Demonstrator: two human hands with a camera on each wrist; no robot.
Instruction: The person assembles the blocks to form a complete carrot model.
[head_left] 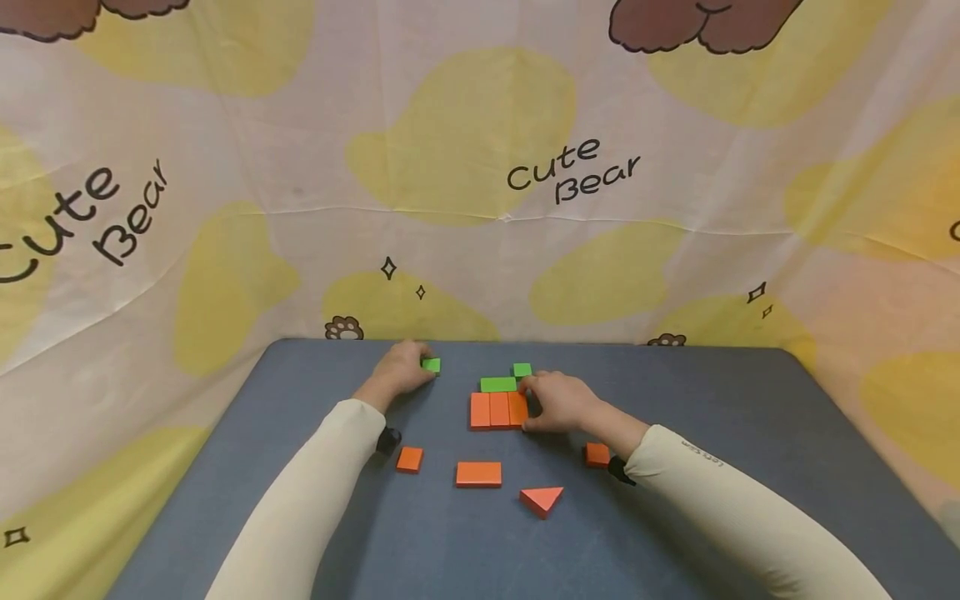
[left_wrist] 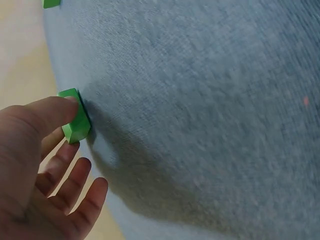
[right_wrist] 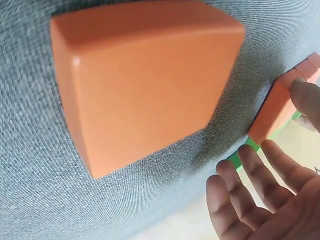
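Note:
My left hand (head_left: pixel 422 367) reaches to the far edge of the grey table (head_left: pixel 675 517) and pinches a small green block (head_left: pixel 431 364) between thumb and forefinger; the left wrist view shows the same green block (left_wrist: pixel 75 122) under my thumb, the other fingers loosely curled. My right hand (head_left: pixel 527 405) lies at the right end of a row of three orange blocks (head_left: pixel 498 410), its straight fingers (right_wrist: pixel 260 160) and thumb touching the end block (right_wrist: pixel 275 112). A long green block (head_left: pixel 498 384) sits against the row's far side, and a small green one (head_left: pixel 522 370) lies behind it.
Loose orange pieces lie nearer me: a small square (head_left: pixel 409 459), a rectangle (head_left: pixel 478 474), a triangle (head_left: pixel 542 500) and a block (head_left: pixel 597 454) by my right wrist, which looms large in the right wrist view (right_wrist: pixel 145 80). A bear-print cloth (head_left: pixel 480 208) hangs behind the table.

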